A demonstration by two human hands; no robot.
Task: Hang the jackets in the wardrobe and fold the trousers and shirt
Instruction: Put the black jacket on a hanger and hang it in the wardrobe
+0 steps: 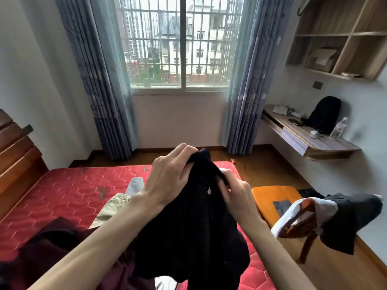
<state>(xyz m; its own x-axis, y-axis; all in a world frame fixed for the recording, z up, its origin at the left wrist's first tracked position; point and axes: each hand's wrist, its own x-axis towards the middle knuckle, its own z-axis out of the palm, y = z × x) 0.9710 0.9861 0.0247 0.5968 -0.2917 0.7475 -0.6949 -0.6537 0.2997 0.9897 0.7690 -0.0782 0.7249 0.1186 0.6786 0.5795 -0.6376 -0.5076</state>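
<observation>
Bedroom with a red mattress (69, 185) across the lower left; at centre frame, left hand (169, 176) and right hand (236, 195) both pinch a dark garment (192, 222) aloft; beige trousers (111, 208) and chair clothes (326, 216) at lower right lie unsorted, so most work remains.

Daylight enters through a barred window (181, 45) at twelve o'clock, flanked by blue curtains (100, 80), with white walls (27, 65), a wooden floor (270, 170), a wall-mounted desk (310, 137) and open shelves (337, 38) toward two o'clock, and a red mattress (69, 185) at eight o'clock.
</observation>
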